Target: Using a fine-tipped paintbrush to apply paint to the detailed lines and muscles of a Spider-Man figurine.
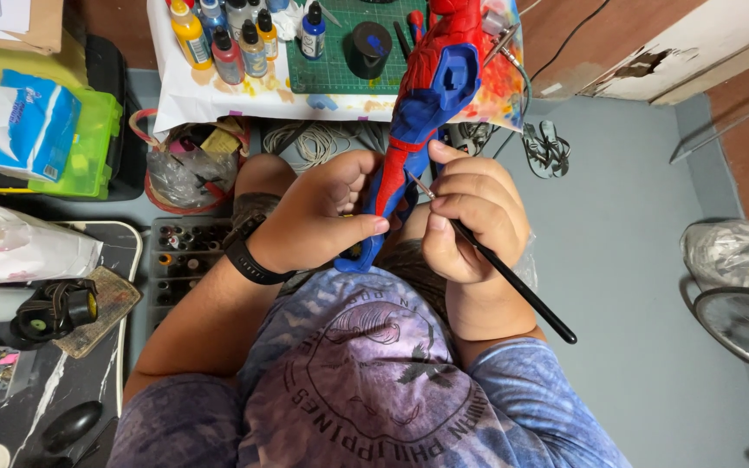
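Head view shows your two hands at mid-frame on one red-and-blue action figure (pixel 426 104). Your left hand (pixel 322 212) wraps around its leg; your right hand (pixel 472 217) pinches one thin black paintbrush (pixel 513 282), tip against the leg. At the upper edge you have about six paint bottles (pixel 227 39) and one black jar (pixel 367 48) on a paper-covered table (pixel 184 100) with a green cutting mat (pixel 340 74). Grey floor (pixel 635 286) lies open at right; one tissue pack (pixel 23 121) crowds the left.
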